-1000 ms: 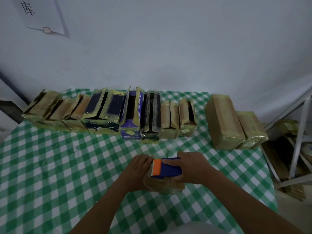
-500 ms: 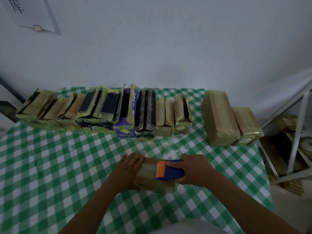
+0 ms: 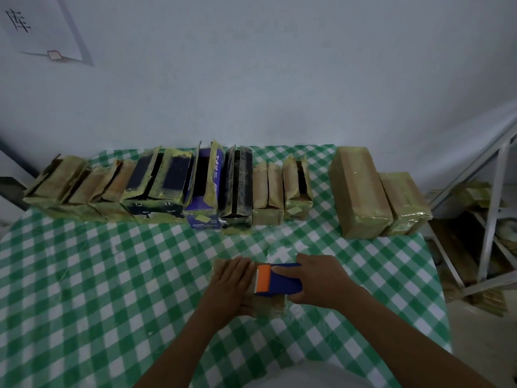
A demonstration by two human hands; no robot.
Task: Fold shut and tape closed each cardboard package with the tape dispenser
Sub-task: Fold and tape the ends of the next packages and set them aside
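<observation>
Behind and to the left of the package (image 3: pixel 270 308) being taped, a row of open packages (image 3: pixel 167 189) lines the far side of the bench (image 3: pixel 98 275). The left hand (image 3: pixel 230 289) lies flat on the package's left half, fingers (image 3: pixel 237 268) straight, pressing down and gripping nothing. On top of the package sits the tape dispenser (image 3: pixel 282 280), its orange blade end close against those fingertips. The right hand (image 3: pixel 321 281) is wrapped around the dispenser's blue body at the package's right end. Likely risks:

- The toothed edge could nick the left fingertips.
- The package could slide if the pressing hand eases.
- The tape could wrinkle or tear crooked.

Two sealed packages (image 3: pixel 361 191) stand behind and to the right.
</observation>
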